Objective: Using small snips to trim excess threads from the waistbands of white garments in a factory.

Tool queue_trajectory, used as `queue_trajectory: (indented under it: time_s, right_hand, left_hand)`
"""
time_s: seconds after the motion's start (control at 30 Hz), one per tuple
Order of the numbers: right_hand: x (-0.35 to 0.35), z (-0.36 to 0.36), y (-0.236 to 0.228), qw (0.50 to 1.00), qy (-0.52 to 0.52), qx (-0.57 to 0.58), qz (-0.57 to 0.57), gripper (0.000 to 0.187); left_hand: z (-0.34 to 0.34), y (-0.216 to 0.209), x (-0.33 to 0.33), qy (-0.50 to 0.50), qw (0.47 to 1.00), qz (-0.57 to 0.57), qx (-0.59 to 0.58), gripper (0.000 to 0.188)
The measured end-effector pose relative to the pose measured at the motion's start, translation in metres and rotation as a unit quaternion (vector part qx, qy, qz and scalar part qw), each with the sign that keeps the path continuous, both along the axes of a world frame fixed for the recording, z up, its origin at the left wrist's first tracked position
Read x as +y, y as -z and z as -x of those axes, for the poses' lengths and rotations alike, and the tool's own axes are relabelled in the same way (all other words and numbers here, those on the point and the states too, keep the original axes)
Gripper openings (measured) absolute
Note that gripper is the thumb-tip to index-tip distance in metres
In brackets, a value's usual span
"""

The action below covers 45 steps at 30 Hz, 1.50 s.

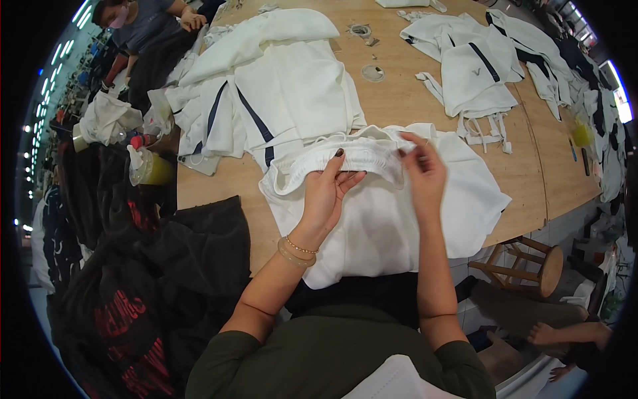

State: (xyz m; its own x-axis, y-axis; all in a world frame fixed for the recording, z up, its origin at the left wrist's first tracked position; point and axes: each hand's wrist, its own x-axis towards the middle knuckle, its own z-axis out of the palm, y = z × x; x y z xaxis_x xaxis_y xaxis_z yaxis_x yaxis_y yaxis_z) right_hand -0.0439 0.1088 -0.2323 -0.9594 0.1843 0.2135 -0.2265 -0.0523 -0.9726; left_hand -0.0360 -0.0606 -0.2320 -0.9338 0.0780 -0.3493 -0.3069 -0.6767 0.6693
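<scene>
A white elastic-waist garment (pixel 379 226), shorts or trousers by its look, lies spread over the table's near edge and hangs toward my lap. Its gathered waistband (pixel 369 156) is raised off the cloth. My left hand (pixel 327 193) grips the waistband near its middle, thumb on top and fingers underneath. At the waistband's right end is my right hand (pixel 425 169), its fingers bent and blurred by motion. Whether it pinches the cloth or a cord there I cannot tell.
White garments with navy stripes (pixel 286 93) are piled beyond my hands, more (pixel 475 73) at far right. A drink cup (pixel 154 167) and phone (pixel 199 164) stand left, above dark clothing (pixel 153 286). A wooden stool (pixel 541 269) is right; a person (pixel 149 33) works far left.
</scene>
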Motion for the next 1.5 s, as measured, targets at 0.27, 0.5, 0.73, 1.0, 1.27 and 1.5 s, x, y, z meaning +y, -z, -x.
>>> queue_trajectory:
  time_s: [0.27,0.5,0.73,1.0,1.27,1.5]
  right_hand:
    - [-0.027,0.006,0.004,0.996,0.011,0.053,-0.069,0.011]
    - [-0.003,0.02,-0.008,0.999,-0.007,0.033,-0.023,0.011]
    - [-0.019,0.013,0.012,0.973,-0.056,0.084,-0.209,0.02]
    - [-0.031,0.009,0.035,0.964,-0.09,0.06,-0.242,0.021]
    - [-0.019,0.021,0.055,0.968,-0.091,-0.11,-0.206,0.005]
    - [-0.008,0.011,0.063,0.964,-0.111,-0.221,-0.098,0.008]
  left_hand:
    - [0.0,-0.001,0.003,-0.003,1.0,0.007,0.001,0.022]
    - [0.008,0.008,-0.001,-0.011,0.999,-0.01,-0.033,0.021]
    - [-0.001,0.044,-0.003,0.005,0.996,-0.051,-0.074,0.022]
    - [-0.014,0.05,-0.013,0.026,0.992,-0.063,-0.11,0.022]
    - [-0.015,-0.003,-0.017,0.125,0.844,0.458,0.252,0.017]
    - [0.004,0.065,0.005,0.111,0.802,0.51,0.29,0.031]
